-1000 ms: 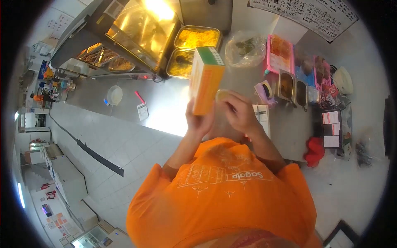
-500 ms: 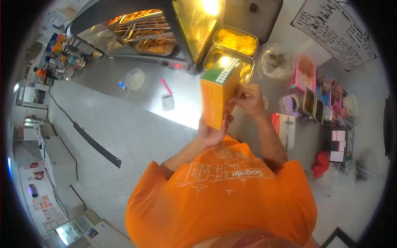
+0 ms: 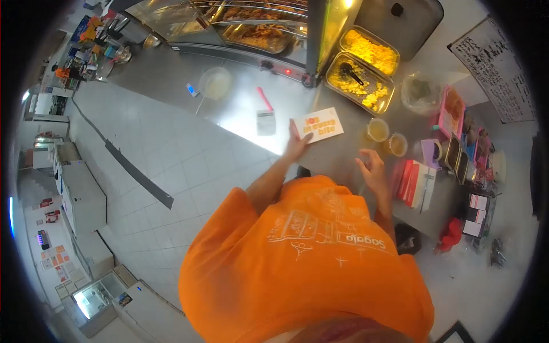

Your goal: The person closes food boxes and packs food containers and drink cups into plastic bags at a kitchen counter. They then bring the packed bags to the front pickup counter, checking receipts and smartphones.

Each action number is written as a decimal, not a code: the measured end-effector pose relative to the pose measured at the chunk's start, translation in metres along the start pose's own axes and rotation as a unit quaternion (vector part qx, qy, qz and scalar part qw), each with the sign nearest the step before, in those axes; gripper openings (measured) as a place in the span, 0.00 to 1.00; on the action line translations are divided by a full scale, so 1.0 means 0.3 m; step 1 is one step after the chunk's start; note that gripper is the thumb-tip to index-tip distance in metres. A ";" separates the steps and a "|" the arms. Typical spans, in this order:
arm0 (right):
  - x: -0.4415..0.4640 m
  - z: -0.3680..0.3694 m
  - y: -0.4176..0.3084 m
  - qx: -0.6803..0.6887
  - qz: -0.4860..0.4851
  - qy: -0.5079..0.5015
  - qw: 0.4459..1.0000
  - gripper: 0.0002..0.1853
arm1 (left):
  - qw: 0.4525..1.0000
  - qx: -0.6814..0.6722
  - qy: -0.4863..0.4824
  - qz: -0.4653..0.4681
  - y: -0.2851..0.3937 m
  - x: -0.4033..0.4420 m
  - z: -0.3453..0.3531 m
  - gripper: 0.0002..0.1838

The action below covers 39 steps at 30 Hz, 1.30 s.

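A food box point(image 3: 325, 127) with a white printed face and orange lettering is at the counter's front edge. My left hand point(image 3: 297, 143) grips its left side, thumb on the printed face. My right hand point(image 3: 373, 170) is to the right, off the box, its fingers apart and slightly bent with nothing in them. Beyond that hand are two small cups point(image 3: 378, 130) of yellowish contents. Behind the box, a metal tray point(image 3: 391, 103) of yellow food has a black scoop point(image 3: 350, 71) lying in it. Red-and-white boxes point(image 3: 413, 184) stand right of my right hand.
A heated display case point(image 3: 286, 70) with trays of fried food stands behind the counter point(image 3: 177, 77). On the left are a bowl point(image 3: 216, 84), a pink pen-like stick point(image 3: 264, 98) and a pad point(image 3: 266, 122). A pink bin point(image 3: 452, 111) and metal containers point(image 3: 452, 151) line the right.
The box has come down from upright to lie with its printed face up. My right hand has let go of it and moved right. The view has shifted, uncovering the cups and the scoop.
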State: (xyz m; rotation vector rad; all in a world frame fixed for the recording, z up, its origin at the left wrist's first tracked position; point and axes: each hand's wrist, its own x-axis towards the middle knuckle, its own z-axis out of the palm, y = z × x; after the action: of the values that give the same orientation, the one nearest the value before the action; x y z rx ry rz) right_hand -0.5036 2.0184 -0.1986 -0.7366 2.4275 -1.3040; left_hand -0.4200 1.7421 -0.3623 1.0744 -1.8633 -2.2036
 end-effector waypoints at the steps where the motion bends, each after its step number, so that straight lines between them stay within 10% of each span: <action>1: -0.011 -0.003 0.001 -0.010 -0.001 -0.009 1.000 0.16 | 0.989 0.137 0.017 -0.057 0.061 -0.001 -0.012 0.47; 3: -0.017 0.004 0.000 -0.026 0.023 -0.040 0.999 0.16 | 0.922 0.363 0.099 -0.090 0.001 0.088 -0.065 0.51; 7: -0.001 0.035 -0.012 -0.068 0.046 -0.108 0.991 0.16 | 0.856 0.344 0.385 -0.032 0.130 0.084 -0.317 0.46; 15: 0.091 0.124 -0.065 -0.051 -0.004 -0.183 0.982 0.16 | 0.944 0.245 0.215 -0.047 0.203 0.332 -0.615 0.51; 16: 0.093 0.131 -0.039 -0.065 -0.022 -0.181 0.981 0.16 | 0.925 0.246 0.274 0.093 0.258 0.385 -0.696 0.49; 17: 0.103 0.131 -0.022 -0.079 -0.039 -0.177 0.980 0.15 | 0.877 0.186 0.314 0.313 0.271 0.530 -0.826 0.46; 20: 0.103 0.114 -0.015 -0.067 -0.047 -0.174 0.981 0.14 | 0.874 -0.377 0.166 0.258 0.856 0.449 -0.880 0.25; 22: 0.101 0.098 -0.019 -0.076 -0.034 -0.177 0.981 0.14 | 0.819 -0.446 0.026 0.360 1.031 0.620 -1.026 0.19; 30: 0.028 0.024 -0.038 -0.033 0.048 -0.088 0.994 0.12 | 0.874 -0.296 0.162 0.349 1.225 0.745 -0.964 0.14; 39: -0.037 -0.010 -0.001 -0.049 0.089 -0.113 0.988 0.12 | 0.916 -0.330 0.035 0.227 1.132 0.543 -0.658 0.19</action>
State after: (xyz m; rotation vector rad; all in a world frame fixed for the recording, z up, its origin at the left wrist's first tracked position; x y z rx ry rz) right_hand -0.4960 2.0266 -0.1965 -0.6373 2.3261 -0.9836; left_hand -0.5653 1.4093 -0.1412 0.5171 -1.0360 -2.1875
